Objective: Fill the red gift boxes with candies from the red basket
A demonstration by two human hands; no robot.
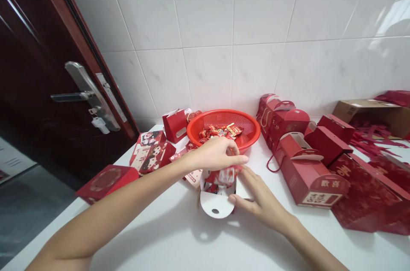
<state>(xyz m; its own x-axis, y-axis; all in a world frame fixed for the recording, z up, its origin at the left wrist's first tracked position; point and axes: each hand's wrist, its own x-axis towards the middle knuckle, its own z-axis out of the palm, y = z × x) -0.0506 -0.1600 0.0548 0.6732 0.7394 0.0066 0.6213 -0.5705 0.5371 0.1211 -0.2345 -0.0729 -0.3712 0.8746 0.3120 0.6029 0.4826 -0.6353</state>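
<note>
My left hand (221, 153) is above a small opened gift box (217, 204) with a white inside and a rounded flap with a hole. Its thumb and the finger that shows are apart. Just below it, over the box's mouth, is a blurred red-and-white candy packet (224, 176); no finger plainly grips it. My right hand (256, 197) grips the right side of the box, thumb at the near edge. Some red wrapped pieces lie inside the box. Right behind my left hand stands a red plastic basket (224, 113) holding red-wrapped candies (233, 129).
Red patterned boxes (150, 151) and another red box (107, 181) stand on the left. Several red gift boxes (304, 172) line the right, before a cardboard carton (368, 108) with red ribbons. A tiled wall (208, 27) rises behind; a dark door (32, 48) is at left.
</note>
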